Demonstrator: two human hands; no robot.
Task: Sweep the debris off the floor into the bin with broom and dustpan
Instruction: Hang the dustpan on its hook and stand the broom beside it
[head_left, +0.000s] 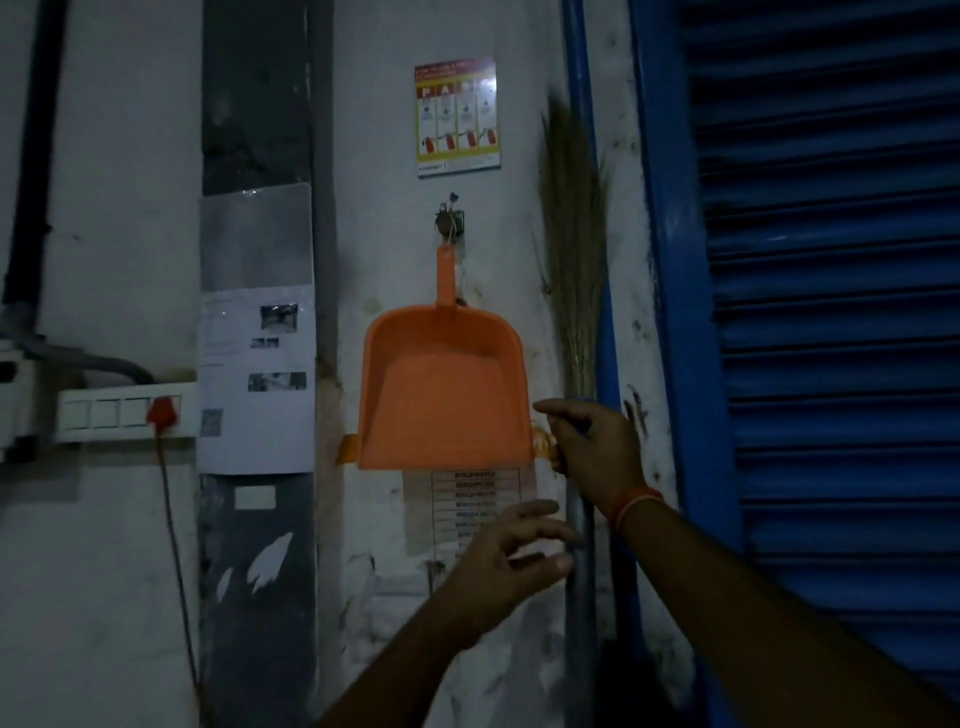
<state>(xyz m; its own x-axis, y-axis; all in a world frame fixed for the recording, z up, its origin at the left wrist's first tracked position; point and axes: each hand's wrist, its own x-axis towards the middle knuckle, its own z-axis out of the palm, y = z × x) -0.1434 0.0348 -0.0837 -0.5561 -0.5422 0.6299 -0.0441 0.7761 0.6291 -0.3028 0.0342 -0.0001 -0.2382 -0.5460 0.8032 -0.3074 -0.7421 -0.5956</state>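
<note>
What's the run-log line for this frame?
phase: fetching tools | right hand: grips broom handle, bristles up | left hand: open, reaching for handle | dustpan: hanging on wall hook | floor, bin: out of view

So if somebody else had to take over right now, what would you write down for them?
Right hand: grips the handle of the upright grass broom, bristles up, standing against the wall beside the blue shutter frame.
Left hand: fingers spread, reaching toward the broom's grey handle lower down; whether it touches is unclear, and it holds nothing.
Orange plastic dustpan: hangs by its handle from a wall hook, just left of the broom, untouched.
Done: broom in hand.
Left: lift the broom away, unhook the dustpan, sweep up the debris and tip it in the bin. Floor, debris and bin are out of view.
</note>
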